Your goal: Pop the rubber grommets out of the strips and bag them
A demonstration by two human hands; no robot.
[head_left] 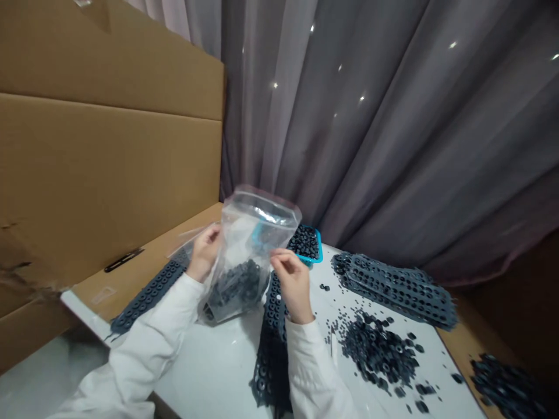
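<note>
Since the left hand (204,251) and the right hand (292,284) both grasp it, a clear zip-top bag (257,230) stands upright over the white table (209,378); whether its base touches the table, I cannot tell. Left hand: fingers closed on the bag's left side. Right hand: thumb and fingertips pinched on its right side. Contents: dark rubber rings (236,289), heaped in the bag's lower end.

Nearest, 2 white sleeves (146,331) cover the forearms. 1 perforated dark rubber strip (148,297) lies beside the left forearm, and 1 more (271,349) runs below the right hand, just beside the right sleeve. Right of these: 1 loose heap of dark rubber rings (378,349), with scattered strays.

Farther: 1 blue-rimmed tray (308,244) full of dark pieces, partly behind the bag; 1 stack of perforated strips (393,288); 1 dark heap (506,387) on a wooden surface at the right. At left, a slim black object (123,260) lies on a tan board (152,262). Farthest: upright cardboard sheets (109,151) and a pleated grey curtain (393,128).
</note>
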